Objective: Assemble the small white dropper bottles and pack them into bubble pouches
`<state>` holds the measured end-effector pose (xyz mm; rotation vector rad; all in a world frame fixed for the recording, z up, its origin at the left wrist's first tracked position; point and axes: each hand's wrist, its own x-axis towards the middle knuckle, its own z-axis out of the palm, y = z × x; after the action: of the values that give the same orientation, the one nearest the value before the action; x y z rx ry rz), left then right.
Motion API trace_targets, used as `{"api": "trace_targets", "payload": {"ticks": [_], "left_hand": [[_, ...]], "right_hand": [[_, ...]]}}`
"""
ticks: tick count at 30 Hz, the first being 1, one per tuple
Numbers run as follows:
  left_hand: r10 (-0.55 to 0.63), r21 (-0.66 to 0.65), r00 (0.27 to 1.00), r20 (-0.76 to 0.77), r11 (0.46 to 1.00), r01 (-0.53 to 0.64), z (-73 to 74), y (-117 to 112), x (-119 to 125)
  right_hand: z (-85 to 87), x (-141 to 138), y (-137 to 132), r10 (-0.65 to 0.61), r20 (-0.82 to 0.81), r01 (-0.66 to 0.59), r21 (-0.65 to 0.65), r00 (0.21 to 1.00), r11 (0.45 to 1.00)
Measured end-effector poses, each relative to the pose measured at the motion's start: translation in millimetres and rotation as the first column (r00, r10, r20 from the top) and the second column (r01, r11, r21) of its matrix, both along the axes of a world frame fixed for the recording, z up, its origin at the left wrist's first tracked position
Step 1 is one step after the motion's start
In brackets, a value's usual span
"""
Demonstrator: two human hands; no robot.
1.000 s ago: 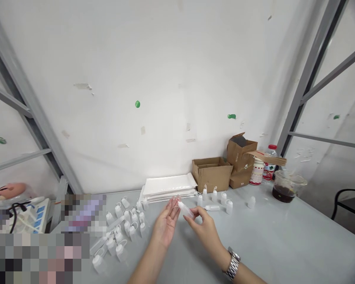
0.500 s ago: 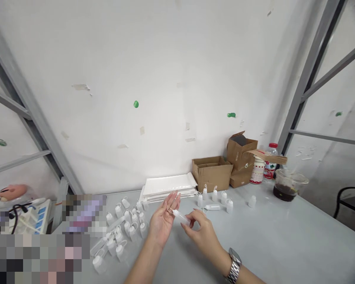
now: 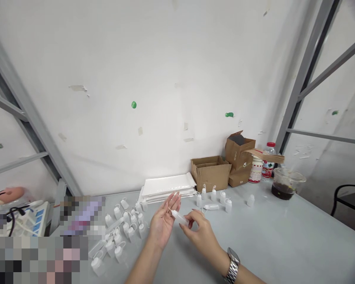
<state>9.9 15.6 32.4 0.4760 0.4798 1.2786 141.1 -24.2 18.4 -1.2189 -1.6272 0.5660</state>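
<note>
My right hand [image 3: 200, 228], with a metal watch at its wrist, pinches the base of a small translucent plastic squeeze bottle [image 3: 180, 217]. The bottle lies tilted, its white nozzle end pointing at my left palm. Palm up and fingers stretched out, my left hand [image 3: 162, 227] is beside that nozzle end; whether it bears any weight I cannot tell. A thin cap strap shows near its fingers. Left of my hands, many similar white-capped bottles [image 3: 131, 233] stand or lie in a group. Several more stand to the right, with one bottle [image 3: 211, 207] lying on its side.
A stack of white padded envelopes [image 3: 168, 185] lies against the wall. Beside it are an open cardboard box [image 3: 211, 177], a brown paper bag [image 3: 239, 165], a red-capped bottle [image 3: 268, 159] and a clear bowl of dark liquid [image 3: 284, 189]. A power strip [image 3: 32, 219] is at left.
The view has shifted slightly. My hands and the bottle keep nearly the same pose; the nozzle end still points at my left palm.
</note>
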Motion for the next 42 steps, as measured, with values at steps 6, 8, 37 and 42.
{"api": "trace_targets", "payload": {"ticks": [6,8,37,42], "left_hand": [[-0.011,0.040,1.000,-0.026,0.999,0.012,-3.8,1,-1],[-0.013,0.058,0.999,-0.041,0.998,0.015,-5.9,1,-1],[0.038,0.019,0.994,-0.104,0.999,-0.037,-3.8,-5,8],[0.073,-0.062,0.979,-0.190,0.994,-0.086,0.8,-4,5]], "right_hand": [[-1.6,-1,1,-0.003,-0.023,0.003,-0.016,1.000,1.000],[-2.5,-1,1,-0.003,-0.024,0.002,-0.025,1.000,1.000],[-8.8,-3,2,-0.036,-0.027,0.032,-0.107,0.999,0.994],[-9.7,-2,1,-0.041,-0.031,0.037,-0.099,0.999,0.994]]}}
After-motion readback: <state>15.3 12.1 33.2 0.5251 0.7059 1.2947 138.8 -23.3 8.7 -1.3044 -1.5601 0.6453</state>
